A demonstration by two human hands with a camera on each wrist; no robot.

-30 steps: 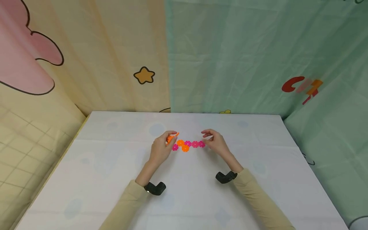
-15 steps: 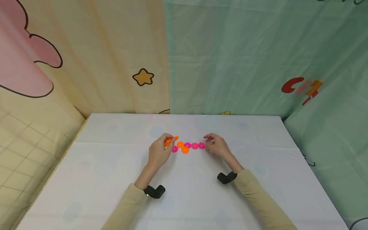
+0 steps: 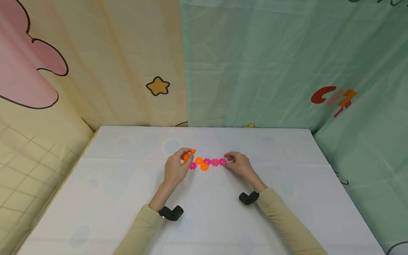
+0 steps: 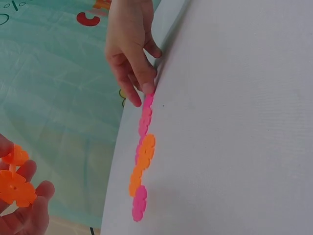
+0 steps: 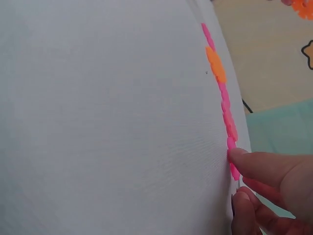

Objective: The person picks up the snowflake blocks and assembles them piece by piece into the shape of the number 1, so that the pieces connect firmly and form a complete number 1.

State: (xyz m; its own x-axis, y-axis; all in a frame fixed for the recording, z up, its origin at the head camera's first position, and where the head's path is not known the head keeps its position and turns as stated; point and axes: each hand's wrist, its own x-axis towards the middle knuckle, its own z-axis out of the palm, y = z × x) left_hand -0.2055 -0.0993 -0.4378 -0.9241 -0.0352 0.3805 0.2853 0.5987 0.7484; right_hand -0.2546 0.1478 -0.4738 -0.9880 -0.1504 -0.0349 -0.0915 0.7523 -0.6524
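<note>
As seen from the head view, a white table (image 3: 127, 198) is backed by a yellow curtain (image 3: 111, 60) and a green curtain (image 3: 271, 60), and a flat chain of flower discs (image 3: 207, 163) — pink and orange — is laid near the table's middle. The left hand (image 3: 176, 168) is curled, and orange flower pieces (image 3: 188, 155) are pinched in its raised fingertips, just left of the chain's left end and apart from it. The right hand (image 3: 237, 163) is lowered onto the chain's right end, fingers bent, the end pink disc being touched or pinched. Black wrist cameras are worn on both beige sleeves.

In the left wrist view, the orange flower pieces (image 4: 14, 181) are held between thumb and fingers of the left hand (image 4: 22, 210), off the table. The chain (image 4: 141, 166) is seen edge-on, flat on the white table (image 4: 234, 122), and its far end is touched by the right hand (image 4: 129, 54).

In the right wrist view, the chain (image 5: 222, 93) runs away along the table (image 5: 98, 117) — its near pink disc is pressed by a fingertip of the right hand (image 5: 274, 196), the other fingers curled below. Whether the disc is truly gripped cannot be told.
</note>
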